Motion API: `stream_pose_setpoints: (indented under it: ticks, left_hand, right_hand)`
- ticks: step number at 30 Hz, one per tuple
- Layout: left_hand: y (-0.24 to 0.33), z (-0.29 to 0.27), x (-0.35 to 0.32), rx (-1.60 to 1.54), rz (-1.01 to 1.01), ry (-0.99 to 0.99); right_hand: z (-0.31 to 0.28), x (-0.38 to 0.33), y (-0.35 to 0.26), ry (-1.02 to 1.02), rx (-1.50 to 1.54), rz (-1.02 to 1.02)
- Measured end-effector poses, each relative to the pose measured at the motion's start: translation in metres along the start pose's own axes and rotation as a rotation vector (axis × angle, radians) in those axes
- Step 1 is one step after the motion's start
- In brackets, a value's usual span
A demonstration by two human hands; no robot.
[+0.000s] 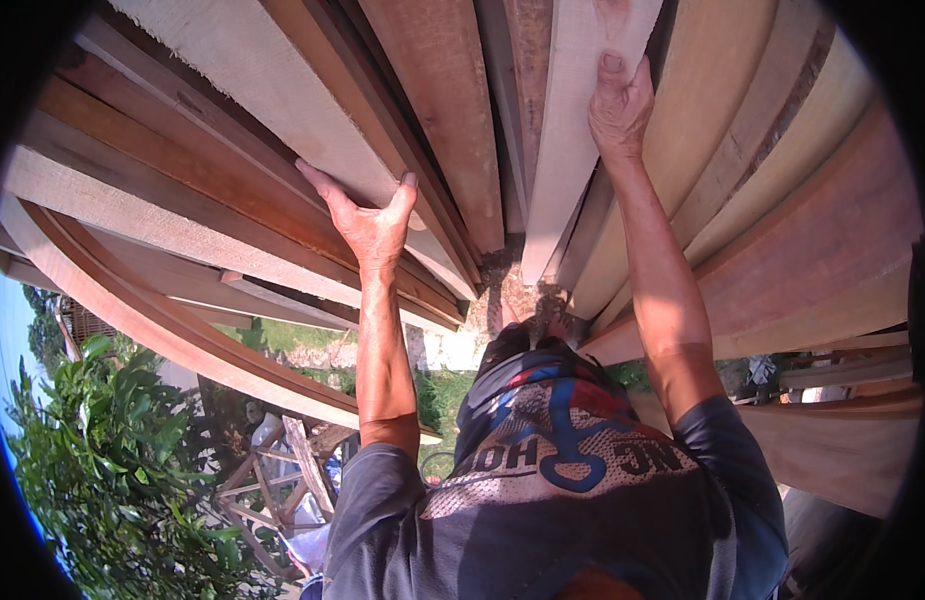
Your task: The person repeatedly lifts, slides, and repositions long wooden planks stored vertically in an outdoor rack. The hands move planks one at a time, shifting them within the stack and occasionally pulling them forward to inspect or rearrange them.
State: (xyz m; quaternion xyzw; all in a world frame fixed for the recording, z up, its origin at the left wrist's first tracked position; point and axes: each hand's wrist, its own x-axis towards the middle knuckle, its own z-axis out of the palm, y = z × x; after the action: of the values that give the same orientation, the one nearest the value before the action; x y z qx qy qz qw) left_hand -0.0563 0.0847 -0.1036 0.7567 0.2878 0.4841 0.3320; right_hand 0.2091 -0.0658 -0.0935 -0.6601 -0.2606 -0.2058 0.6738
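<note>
dark printed shirt (583,520) sits closest beneath my eyes. to the left, my left hand (371,225) grasps a rough pale board (283,100) between thumb and fingers; its fuzzy edge could splinter my skin if it slides, and a tug might drag neighbouring planks along. between, my feet (510,313) stand near the boards' lower ends. my right hand (623,115) clasps a smooth pale board (568,165), thumb on its face; should that hold slip, it could strike my toes. farther right, a reddish plank (803,260) may shift if my elbow knocks it.
</note>
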Motion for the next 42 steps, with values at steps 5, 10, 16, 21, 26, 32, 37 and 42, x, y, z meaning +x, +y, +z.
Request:
stream_pose_setpoints:
  ticks: [5, 10, 16, 21, 26, 32, 37, 42]
  left_hand:
    - [0.018, -0.005, 0.000, -0.472, 0.026, -0.083]
    - [0.024, -0.003, 0.036, -0.616, 0.144, -0.153]
    - [0.009, 0.010, 0.057, -0.836, -0.081, -0.373]
    - [-0.014, 0.034, 0.049, -0.802, -0.221, -0.458]
    - [-0.026, 0.033, 0.065, -0.757, -0.243, -0.505]
    - [-0.024, 0.040, 0.073, -0.702, -0.280, -0.500]
    - [-0.016, 0.049, 0.075, -0.701, -0.260, -0.526]
    - [-0.010, 0.068, 0.067, -0.633, -0.066, -0.440]
  right_hand:
    - [-0.002, 0.000, 0.000, -0.003, -0.026, 0.028]
    - [-0.001, -0.002, 0.002, -0.021, 0.055, 0.053]
    - [-0.002, -0.001, 0.002, 0.011, -0.034, 0.040]
    - [-0.001, -0.001, 0.001, -0.002, -0.021, 0.024]
    - [0.000, -0.001, 0.001, 0.021, -0.044, 0.026]
    - [0.000, -0.001, -0.001, 0.002, -0.008, 0.054]
    - [-0.002, -0.001, -0.003, -0.007, -0.016, 0.078]
    - [0.001, -0.001, 0.000, -0.007, 0.024, 0.030]
